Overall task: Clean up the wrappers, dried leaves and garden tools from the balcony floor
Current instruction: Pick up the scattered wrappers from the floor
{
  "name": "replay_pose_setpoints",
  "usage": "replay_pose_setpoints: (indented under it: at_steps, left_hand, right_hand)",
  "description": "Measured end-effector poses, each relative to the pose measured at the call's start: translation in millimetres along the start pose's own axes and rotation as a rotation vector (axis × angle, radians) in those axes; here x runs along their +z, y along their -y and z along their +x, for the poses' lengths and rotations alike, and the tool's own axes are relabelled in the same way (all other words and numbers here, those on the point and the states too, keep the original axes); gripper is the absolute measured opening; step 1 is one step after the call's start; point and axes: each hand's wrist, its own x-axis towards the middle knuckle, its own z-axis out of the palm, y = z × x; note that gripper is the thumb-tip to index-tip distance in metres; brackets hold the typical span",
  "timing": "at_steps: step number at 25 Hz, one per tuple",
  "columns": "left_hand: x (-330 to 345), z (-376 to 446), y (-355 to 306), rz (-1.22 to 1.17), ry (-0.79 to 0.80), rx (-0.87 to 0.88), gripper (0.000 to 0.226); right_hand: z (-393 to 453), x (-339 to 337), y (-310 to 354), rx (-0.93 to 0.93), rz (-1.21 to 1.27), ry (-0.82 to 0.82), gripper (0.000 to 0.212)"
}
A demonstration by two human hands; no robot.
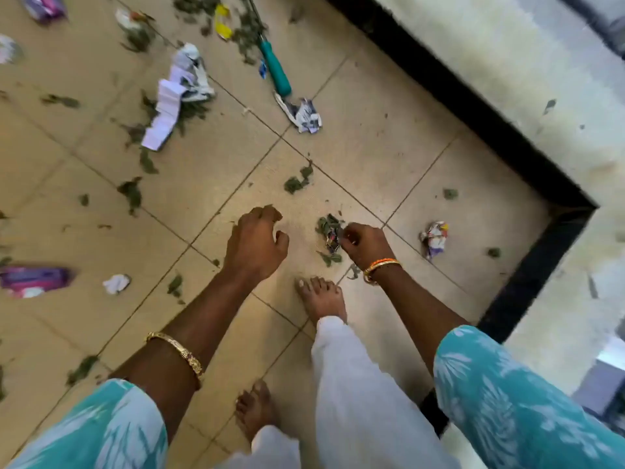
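The right hand (367, 243) has its fingers (348, 236) curled and pinched on a crumpled wrapper (333, 239) mixed with dried leaves (326, 225), low over the floor (389, 157). The left hand (255, 243) hovers just left of it, fingers (267, 213) loosely curled and apart, holding nothing.

Right of the right hand's fingers lies a crumpled ball (435, 238) of wrapper, near the black kerb (507, 137). Just past both hands sits a small leaf clump (297, 181). Further ahead lie a torn wrapper (302, 113) and, touching its far end, a tool (275, 67) with a teal handle. Left of that a white folded paper (176, 96) rests on more leaves. Far left of the left fingers lie a purple packet (33, 279) and a small white scrap (116, 283). A bare foot (321, 299) stands just beneath the hands.
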Motion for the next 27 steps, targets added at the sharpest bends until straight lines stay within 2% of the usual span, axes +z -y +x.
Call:
replay_pose_setpoints:
  at_steps: [4, 7, 11, 13, 15, 17, 20, 23, 25, 26, 27]
  left_hand:
    - [59.2, 53.2, 23.9, -0.025, 0.015, 0.110, 0.031]
    - [81.7, 86.0, 27.3, -0.151, 0.011, 0.187, 0.024]
    - [89.4, 122.4, 9.3, -0.371, 0.155, 0.150, 0.016]
    - [89.0, 131.4, -5.8, -0.441, 0.240, 0.153, 0.018]
    - [88.0, 135.8, -25.0, -0.471, 0.335, 0.186, 0.025]
    - [87.9, 136.7, -48.3, -0.551, 0.389, 0.184, 0.032]
    - [85.8, 139.7, -75.9, -0.595, 0.361, 0.153, 0.042]
    - [92.8, 143.9, -85.7, -0.642, 0.381, 0.068, 0.050]
    - [106.2, 142.5, -88.3, -0.557, 0.335, 0.084, 0.053]
    - [112.8, 140.5, -90.3, -0.495, 0.273, 0.129, 0.052]
    - [117.1, 138.7, -92.7, -0.443, 0.193, 0.174, 0.049]
  right_hand:
    - [36.3, 64.4, -22.2, 0.081, -0.212, -0.034, 0.035]
    - [40.1, 75.4, -32.2, 0.092, -0.171, -0.118, 0.028]
    - [42.7, 43.2, -42.6, 0.122, 0.214, -0.247, 0.014]
    - [43.9, 18.1, -47.1, 0.160, 0.547, -0.288, 0.012]
    - [45.5, -6.7, -50.4, 0.184, 0.931, -0.265, 0.012]
    - [45.6, -21.9, -53.6, 0.165, 1.125, -0.237, 0.010]
    - [43.5, -27.1, -57.4, 0.219, 0.976, -0.391, 0.013]
    - [42.1, -16.6, -63.3, 0.260, 1.020, -0.485, 0.025]
    - [42.4, -6.9, -69.1, 0.276, 0.713, -0.666, 0.020]
    - [40.2, -6.0, -71.0, 0.280, 0.548, -0.762, 0.015]
    - [38.2, -7.3, -73.6, 0.269, 0.485, -0.836, 0.010]
